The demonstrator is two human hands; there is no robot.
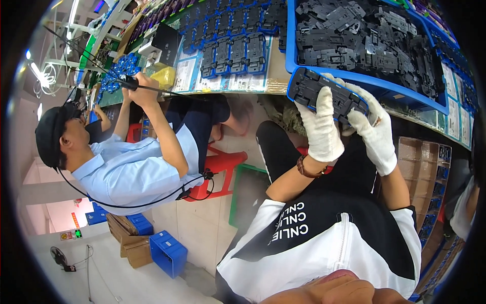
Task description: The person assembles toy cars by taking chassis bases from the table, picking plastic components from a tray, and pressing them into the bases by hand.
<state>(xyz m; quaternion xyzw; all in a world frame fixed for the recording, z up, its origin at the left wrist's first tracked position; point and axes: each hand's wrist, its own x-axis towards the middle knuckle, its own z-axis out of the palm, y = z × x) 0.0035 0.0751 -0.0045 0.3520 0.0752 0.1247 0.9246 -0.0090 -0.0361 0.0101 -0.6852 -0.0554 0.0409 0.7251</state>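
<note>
Holding a black plastic part set in a blue frame point(326, 95), both gloved hands grip it just below the front wall of the big blue bin point(324, 75). Left hand point(322, 129), white cotton glove, fingers curled up over the near face of the framed part, thumb side wrapped on its lower edge; closed on it, not spread. Right hand point(377, 133), also white-gloved, clamps the part's right end, fingers folded round the edge, narrow grip. A brown bracelet point(308, 170) sits on the left wrist.

The framed part is tilted, left end higher, touching or just short of the bin's front wall; cannot tell which. The bin is heaped with loose black plastic parts point(364, 40). Left of the bin, on the bench, rows of the same blue-framed black parts point(234, 48) lie flat in a grid. Right of the bin, more blue-framed pieces point(458, 76) run along the bench edge.

Well left of the bin a co-worker in a light blue shirt point(134, 169) and dark cap sits on a red stool point(221, 167), one hand raised on a black tool point(129, 82) at the bench. Far below-left of the bin, blue crates point(169, 252) and cardboard boxes point(134, 245) stand on the floor.
</note>
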